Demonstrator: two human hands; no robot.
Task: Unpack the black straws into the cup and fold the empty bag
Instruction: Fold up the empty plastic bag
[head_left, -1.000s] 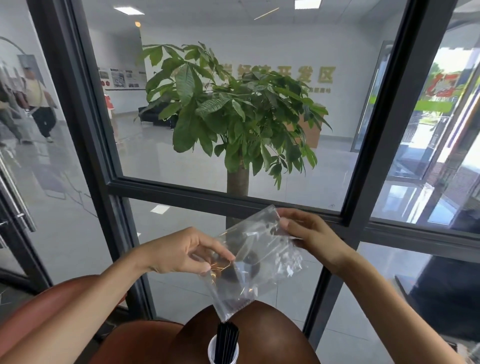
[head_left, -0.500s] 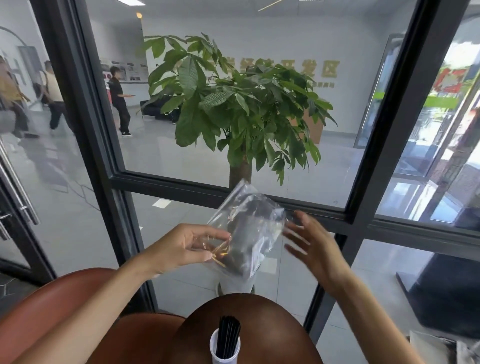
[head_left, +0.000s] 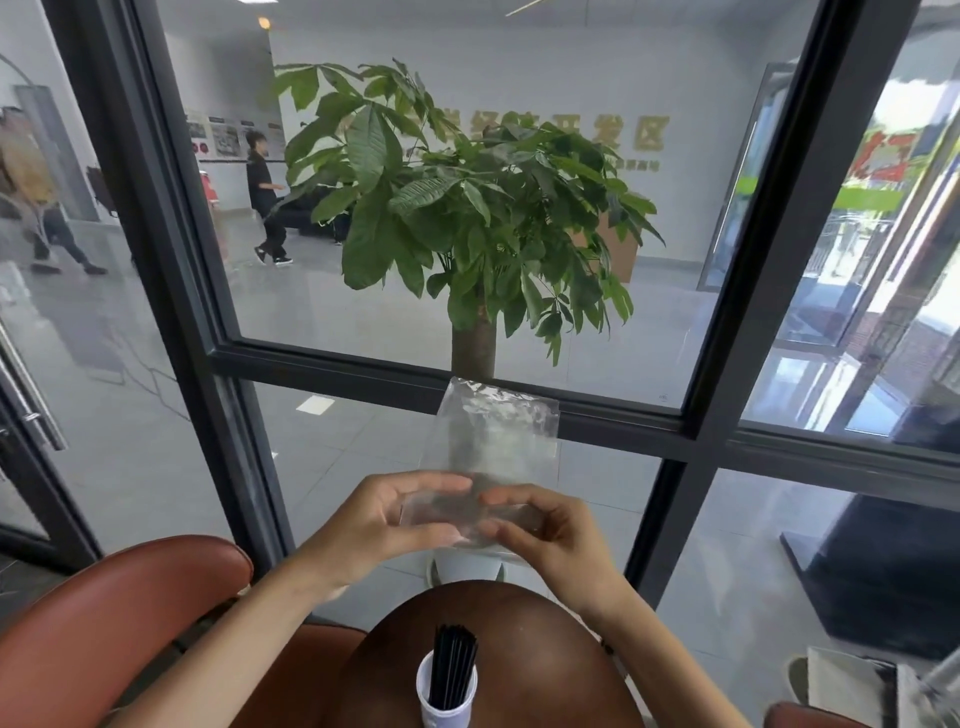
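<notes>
Since half a second ago, our right hand (head_left: 540, 535) has closed onto the clear crinkled plastic bag (head_left: 493, 441), joining our left hand (head_left: 384, 519). Both hands pinch its lower edge between thumb and fingers, the bag standing upright above them. Below, thin black straws (head_left: 453, 667) stand in the white paper cup (head_left: 447, 699) on the round brown table (head_left: 545, 660).

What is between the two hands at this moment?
In the head view, the lower part of the clear empty bag spans the gap, pinched by the left hand and right hand; the rest stands up above them.
</notes>
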